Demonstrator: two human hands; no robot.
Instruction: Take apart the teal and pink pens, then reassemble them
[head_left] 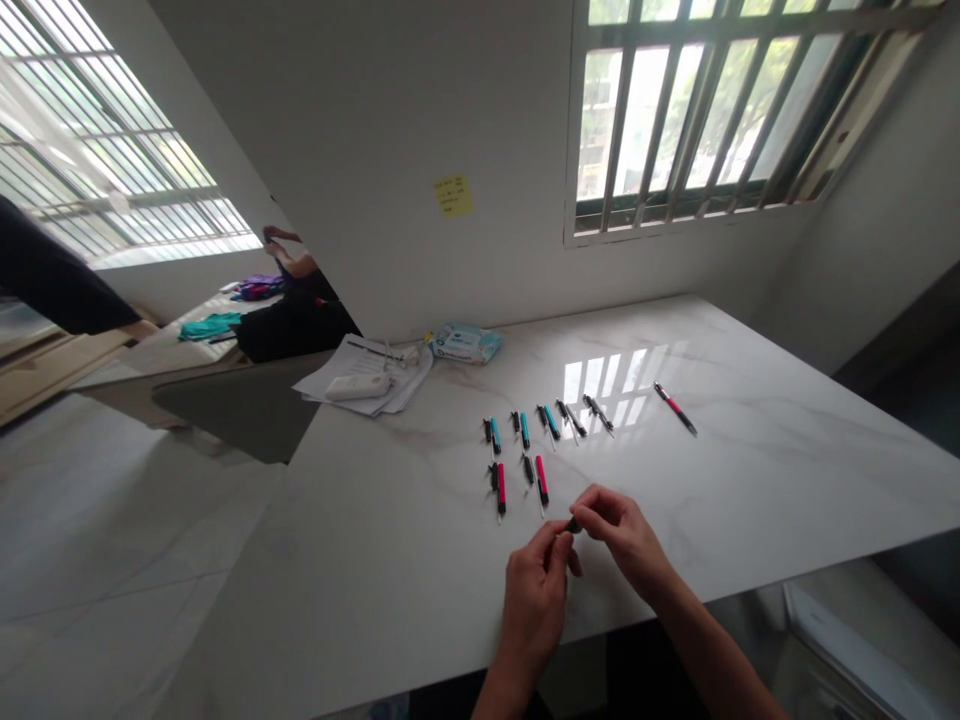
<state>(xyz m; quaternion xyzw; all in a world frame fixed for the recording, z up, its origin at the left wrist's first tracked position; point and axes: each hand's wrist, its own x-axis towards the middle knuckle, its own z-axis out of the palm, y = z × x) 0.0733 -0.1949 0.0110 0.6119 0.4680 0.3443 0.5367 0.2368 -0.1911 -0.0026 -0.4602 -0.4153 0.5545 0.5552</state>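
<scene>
Over the front part of the table, my left hand (534, 595) and my right hand (624, 535) meet at the fingertips. Both pinch a small black pen part (574, 525), mostly hidden by the fingers. Just beyond them lie pens taken apart in two rows, each with a black clip piece, a barrel and a thin refill. The back row has blue barrels (525, 430) and grey ones (600, 413); the near row has red barrels (541, 480). Farther right, a whole red and black pen (676, 409) lies by itself.
On the white marble-patterned table (375, 560), papers (397, 392) with a white device (358, 387) on them lie at the back left, beside a wipes packet (466, 343). A yellow note (453, 196) sticks to the wall. Other people are at the far left, near another table with cloths.
</scene>
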